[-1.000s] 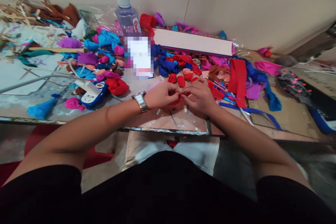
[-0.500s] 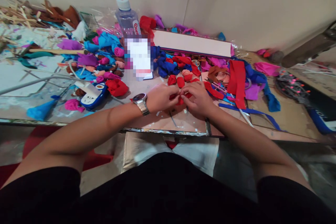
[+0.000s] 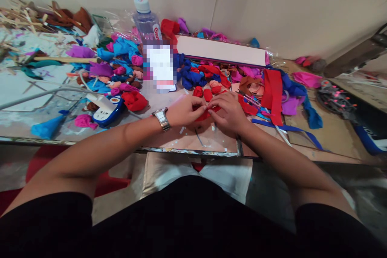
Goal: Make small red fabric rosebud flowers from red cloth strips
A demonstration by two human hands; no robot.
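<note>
My left hand (image 3: 185, 112), with a metal watch (image 3: 162, 118) on its wrist, pinches a piece of red crepe paper (image 3: 203, 117) between thumb and fingers. Its fingertips meet those of my right hand (image 3: 229, 111), which is closed on the same paper from the other side. Fingers cover much of the piece, so its full shape is hidden. Just beyond the hands lie small rolled red bits (image 3: 207, 95) and a peach one (image 3: 215, 86). To the right, a wide red strip (image 3: 272, 96) rests over a pile of coloured paper pieces.
At the back stand a plastic bottle (image 3: 147, 22) and a long pale box (image 3: 220, 51). A blue-and-white power strip (image 3: 109, 111) with a grey cable sits left. Green-handled pliers (image 3: 36, 66) and wooden sticks (image 3: 22, 16) lie farther left, a blue ribbon (image 3: 290, 127) right.
My left wrist has turned, so the watch's face has rolled out of sight and its band shows. The red paper between my fingers has shifted slightly; both hands stay in nearly the same place.
</note>
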